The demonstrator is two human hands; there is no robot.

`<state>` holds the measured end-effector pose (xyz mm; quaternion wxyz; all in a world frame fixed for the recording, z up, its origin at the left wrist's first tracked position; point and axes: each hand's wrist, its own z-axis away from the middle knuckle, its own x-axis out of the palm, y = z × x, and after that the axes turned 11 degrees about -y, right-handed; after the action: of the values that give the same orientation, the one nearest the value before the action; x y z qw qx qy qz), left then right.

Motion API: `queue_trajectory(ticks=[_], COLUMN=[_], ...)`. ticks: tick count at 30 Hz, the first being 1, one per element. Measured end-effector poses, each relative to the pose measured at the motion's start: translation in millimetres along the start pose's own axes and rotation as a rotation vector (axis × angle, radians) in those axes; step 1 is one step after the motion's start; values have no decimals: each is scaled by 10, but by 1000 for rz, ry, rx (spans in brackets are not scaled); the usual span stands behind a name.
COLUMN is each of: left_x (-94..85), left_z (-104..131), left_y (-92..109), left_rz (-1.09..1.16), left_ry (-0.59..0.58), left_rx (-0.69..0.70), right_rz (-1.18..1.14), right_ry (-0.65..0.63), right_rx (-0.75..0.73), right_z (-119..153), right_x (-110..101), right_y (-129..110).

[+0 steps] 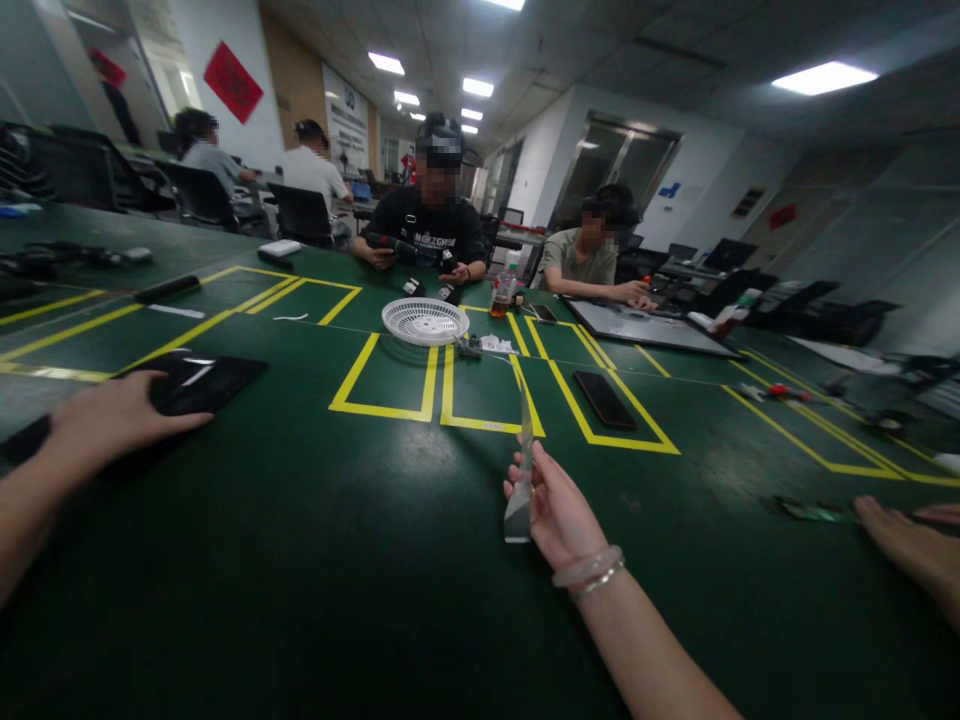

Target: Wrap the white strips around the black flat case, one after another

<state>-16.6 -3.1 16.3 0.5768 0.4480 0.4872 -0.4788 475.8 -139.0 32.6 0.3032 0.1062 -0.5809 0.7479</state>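
My right hand (559, 500) is raised over the near middle of the green table, its fingers and thumb closed on a thin strip of clear, film-like material (517, 523). The strip stands upright and rises above the fingertips. At the left, my left hand (112, 415) lies over a flat, glossy black panel (217, 378), thumb stretched out and apart from the fingers. The hand covers part of the panel, and some of its fingers are hard to make out.
A white plastic basket (425, 322), a bottle (504, 290) and a black phone (604, 399) stand or lie ahead on the taped green table (420, 600). Another person's hand (907, 540) is near a green circuit board (814, 510) at right. Two people sit opposite.
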Motion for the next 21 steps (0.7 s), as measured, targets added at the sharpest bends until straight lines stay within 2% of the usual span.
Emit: queue_trajectory(ticks=[2,5,7,9,12,14,17,19,21], left_x=[-75,-46,35,117,200,233,258,251,229], left_z=[186,507,746,992,1284,1377,1406,1420,1457], left_y=[497,1147,1445,1641,1795,1831,1820,1796,1779], left_rz=[16,30,45,92,148,138,115,115,107], left_ry=[-86,-111,-140,-184,-237,-199,-8,182,351], left_rx=[173,428,575,759,1022,1107,1237,1395,1521], right_rz=[13,58,101,155,290,439,783,1049,1279], right_ry=[-16,-87,-149,-200,-274,-342,-455,-523,-622], right_rx=[-8,-48,-89,-124,-153,-183,-336,-467,-500], right_z=[4,5,8,15,32,52,110,171,233], right_x=[-3,-32,-54,-68,-71,-64,-44,-23,-1], right_y=[-3,-4,-1,8,34,55,83,101,129])
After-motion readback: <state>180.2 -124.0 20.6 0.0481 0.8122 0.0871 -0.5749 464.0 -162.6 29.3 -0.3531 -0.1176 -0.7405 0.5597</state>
